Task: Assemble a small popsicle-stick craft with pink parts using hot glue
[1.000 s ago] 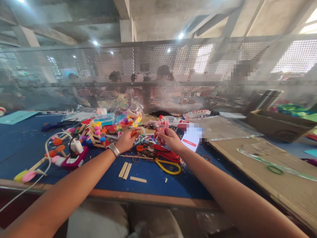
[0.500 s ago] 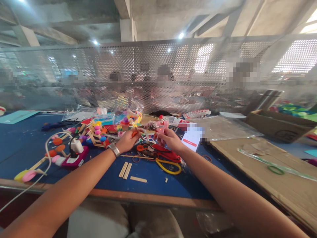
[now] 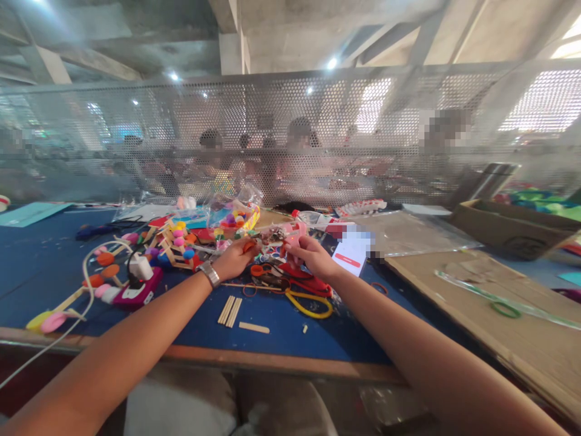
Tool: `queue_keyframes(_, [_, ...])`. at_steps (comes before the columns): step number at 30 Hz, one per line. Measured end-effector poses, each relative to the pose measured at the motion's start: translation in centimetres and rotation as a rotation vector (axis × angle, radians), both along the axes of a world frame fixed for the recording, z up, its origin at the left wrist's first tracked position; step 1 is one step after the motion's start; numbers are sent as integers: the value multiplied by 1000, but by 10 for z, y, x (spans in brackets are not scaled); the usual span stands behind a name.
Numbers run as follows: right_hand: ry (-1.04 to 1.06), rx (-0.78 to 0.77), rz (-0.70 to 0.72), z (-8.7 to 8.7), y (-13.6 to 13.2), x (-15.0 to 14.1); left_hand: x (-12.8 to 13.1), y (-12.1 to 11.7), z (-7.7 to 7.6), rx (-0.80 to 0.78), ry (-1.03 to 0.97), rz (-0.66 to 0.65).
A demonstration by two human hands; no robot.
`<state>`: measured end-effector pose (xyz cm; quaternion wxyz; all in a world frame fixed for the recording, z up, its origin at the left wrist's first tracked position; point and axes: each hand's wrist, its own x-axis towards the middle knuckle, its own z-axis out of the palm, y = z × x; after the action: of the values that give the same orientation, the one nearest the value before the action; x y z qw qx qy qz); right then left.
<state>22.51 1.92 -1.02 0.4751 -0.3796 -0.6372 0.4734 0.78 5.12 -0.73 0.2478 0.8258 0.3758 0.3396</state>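
My left hand (image 3: 236,257), with a metal watch on its wrist, is closed with its fingertips pinching a small orange piece (image 3: 249,246). My right hand (image 3: 309,255) is wrapped round a pink glue gun (image 3: 297,231) with a small glowing light; its nozzle is hard to make out. The two hands are a short way apart over the cluttered middle of the table. Nearer to me are several flat wooden craft sticks (image 3: 230,311) side by side and a single stick (image 3: 254,328). Below my right hand lie a red tool (image 3: 305,280) and a yellow loop (image 3: 313,310).
Left of my hands are colourful stick-and-disc pieces (image 3: 177,245) and a purple power adapter (image 3: 141,292) with a white plug and cable. A lit phone (image 3: 350,251) lies to the right. Cardboard (image 3: 472,297) and a brown box (image 3: 512,227) are farther right. A perforated metal screen (image 3: 267,109) stands behind.
The pink glue gun in my right hand has tilted and shifted slightly left. My left hand keeps its pinch on the orange piece, its fingers moved a little. The table items have not moved.
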Motion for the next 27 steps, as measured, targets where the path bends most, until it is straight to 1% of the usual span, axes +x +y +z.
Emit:
queue_keyframes(2, [6,-4,0,0,0,0,0,1,-1,-12,-22,-1])
queue_keyframes(6, [21,8,-24,0,0,-1,-1,4,-5,-102,-127,-7])
queue_keyframes(10, [124,19,-52,-2,2,-1,0,7,-9,-196,-243,9])
queue_keyframes(15, [244,41,-98,-6,7,0,4,8,-8,-250,-370,22])
queue_keyframes(18, [284,31,-141,-6,10,0,4,9,-7,-233,-407,45])
queue_keyframes(23, [341,2,-212,-4,11,0,2,11,-6,-151,-437,192])
queue_keyframes(27, [333,3,-233,-4,12,0,0,9,1,-78,-417,265])
